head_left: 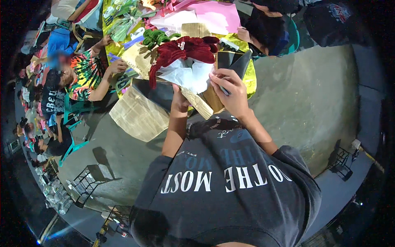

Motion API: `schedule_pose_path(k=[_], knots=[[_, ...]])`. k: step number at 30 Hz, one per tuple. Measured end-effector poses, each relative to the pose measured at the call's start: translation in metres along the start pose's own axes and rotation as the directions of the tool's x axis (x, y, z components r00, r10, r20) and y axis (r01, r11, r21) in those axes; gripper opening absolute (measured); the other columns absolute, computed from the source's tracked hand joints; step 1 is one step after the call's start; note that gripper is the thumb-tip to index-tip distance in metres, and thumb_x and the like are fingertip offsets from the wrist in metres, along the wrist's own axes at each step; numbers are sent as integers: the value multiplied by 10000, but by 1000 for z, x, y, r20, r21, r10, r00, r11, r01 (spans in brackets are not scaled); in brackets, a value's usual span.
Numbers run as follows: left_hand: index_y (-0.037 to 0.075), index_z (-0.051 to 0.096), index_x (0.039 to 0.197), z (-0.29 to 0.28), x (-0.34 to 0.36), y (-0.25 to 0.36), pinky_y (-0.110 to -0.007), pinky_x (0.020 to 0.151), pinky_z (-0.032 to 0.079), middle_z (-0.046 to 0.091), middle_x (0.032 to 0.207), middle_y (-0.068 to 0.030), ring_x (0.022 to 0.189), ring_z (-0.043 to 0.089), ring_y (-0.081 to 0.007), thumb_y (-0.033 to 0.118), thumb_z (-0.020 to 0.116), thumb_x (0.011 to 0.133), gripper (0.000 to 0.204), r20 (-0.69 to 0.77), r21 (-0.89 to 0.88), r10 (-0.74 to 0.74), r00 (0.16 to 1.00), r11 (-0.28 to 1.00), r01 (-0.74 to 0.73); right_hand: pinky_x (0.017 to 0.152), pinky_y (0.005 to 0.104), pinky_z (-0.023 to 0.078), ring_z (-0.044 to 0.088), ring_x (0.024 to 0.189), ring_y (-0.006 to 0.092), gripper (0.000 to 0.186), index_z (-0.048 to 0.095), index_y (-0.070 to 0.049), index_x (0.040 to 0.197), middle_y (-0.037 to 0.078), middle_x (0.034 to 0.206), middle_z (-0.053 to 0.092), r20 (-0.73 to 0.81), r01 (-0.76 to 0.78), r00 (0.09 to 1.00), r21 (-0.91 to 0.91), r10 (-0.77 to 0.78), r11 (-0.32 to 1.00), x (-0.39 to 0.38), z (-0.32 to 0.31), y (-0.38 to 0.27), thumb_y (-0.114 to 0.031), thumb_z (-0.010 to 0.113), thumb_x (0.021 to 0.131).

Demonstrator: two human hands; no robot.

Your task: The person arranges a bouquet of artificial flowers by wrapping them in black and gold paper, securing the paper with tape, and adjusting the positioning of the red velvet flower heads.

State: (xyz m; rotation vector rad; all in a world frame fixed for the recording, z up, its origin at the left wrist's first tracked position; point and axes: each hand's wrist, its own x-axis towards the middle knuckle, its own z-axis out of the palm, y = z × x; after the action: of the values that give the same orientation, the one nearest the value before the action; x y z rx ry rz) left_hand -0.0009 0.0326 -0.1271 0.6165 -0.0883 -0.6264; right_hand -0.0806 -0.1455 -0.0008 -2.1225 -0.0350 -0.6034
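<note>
In front of my chest is a bouquet with a large dark red, fuzzy flower (181, 48) above a collar of white wrapping paper (189, 76). My left hand (180, 99) is closed round its lower part from the left, beside a folded strip of tan printed paper (200, 106). At the right edge of the white paper my right hand (230, 87) pinches with thumb and fingertips. A small bluish thing shows under its curled fingers, too hidden to name. Black wrapping sheets (154, 94) and a tan printed sheet (140, 113) lie beneath and beside the bouquet.
The table has a yellow plastic cover (249, 80), pink paper (220, 16) and green fuzzy stems (155, 38). A person in a colourful shirt (85, 70) sits at left with hands at the table. Another person's hand (244, 34) rests at the far right edge.
</note>
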Motion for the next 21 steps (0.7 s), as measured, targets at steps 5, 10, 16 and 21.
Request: schedule_pose_path(k=[5,10,16,21], knots=[[77,387,1437,17,-3,11,-428,967,516,545,1353,-119,1193,581,-275,799,526,762,998,-107,78,-54,993,995,63,864,401,534,618,1043,318,488,661,-107,1190,128,1216,587,161,95,985,-236,-58,967,-4,-5,-10,10,712,719],[67,381,1439,7,-7,11,-466,1011,484,524,1373,-140,1226,554,-308,759,491,834,925,-14,64,23,1000,998,-22,958,436,500,574,1148,372,582,617,-136,1281,171,1340,519,243,128,968,-246,-67,961,-7,1,-21,-32,707,715],[38,293,1447,27,1,28,-466,1070,413,455,1362,-130,1241,479,-303,866,488,724,1117,122,-170,-9,993,985,30,988,373,466,586,1175,318,388,657,-62,1221,201,1315,575,127,-96,990,248,66,964,-12,8,-28,4,582,846],[26,389,1211,24,11,30,-354,906,420,492,1017,-48,1002,510,-215,522,639,851,662,313,-523,-102,944,811,261,945,315,470,594,1103,174,275,622,37,1169,126,1267,611,-34,-393,882,495,469,775,-21,11,-8,17,438,966]])
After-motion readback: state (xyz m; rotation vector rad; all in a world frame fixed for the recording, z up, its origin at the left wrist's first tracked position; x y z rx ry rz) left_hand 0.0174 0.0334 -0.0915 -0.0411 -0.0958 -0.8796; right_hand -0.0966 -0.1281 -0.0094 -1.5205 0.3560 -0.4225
